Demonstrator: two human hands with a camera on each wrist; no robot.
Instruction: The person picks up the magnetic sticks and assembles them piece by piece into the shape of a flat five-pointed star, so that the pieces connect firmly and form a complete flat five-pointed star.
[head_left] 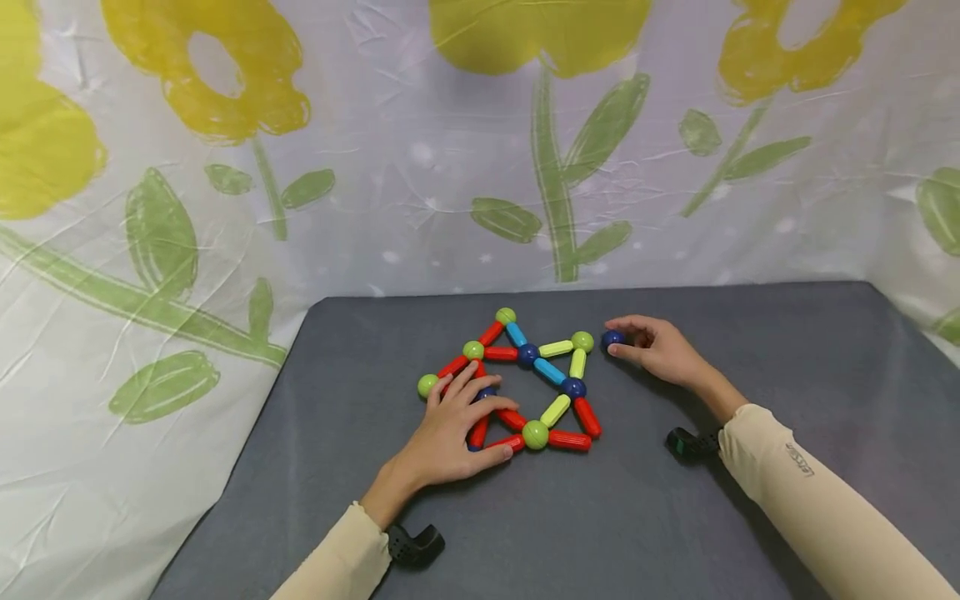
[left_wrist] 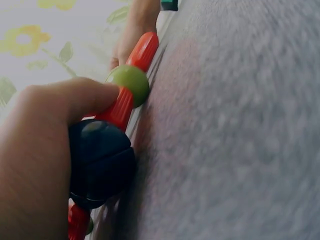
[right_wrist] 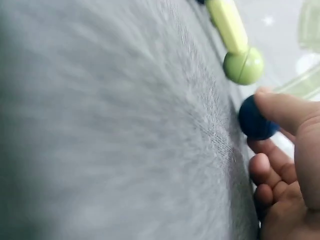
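A flat figure of magnetic rods and balls lies on the grey table, with red, blue and yellow-green rods between green and dark blue balls. My left hand (head_left: 453, 429) spreads over its left part, fingers fairly straight, hiding some pieces. In the left wrist view its thumb rests on a red rod (left_wrist: 121, 111) between a green ball (left_wrist: 131, 84) and a dark blue ball (left_wrist: 101, 162). At the figure's right, my right hand (head_left: 666, 352) pinches a loose dark blue ball (right_wrist: 254, 119) between thumb and fingers. That ball is slightly apart from the green corner ball (head_left: 582, 341).
The grey table (head_left: 675, 533) extends around the figure. Behind it hangs a white sheet (head_left: 420, 167) with yellow flowers. Black wrist straps (head_left: 415, 546) show beside both sleeves. Two red rods (head_left: 587, 417) angle toward each other at the figure's lower right, their ends without a ball.
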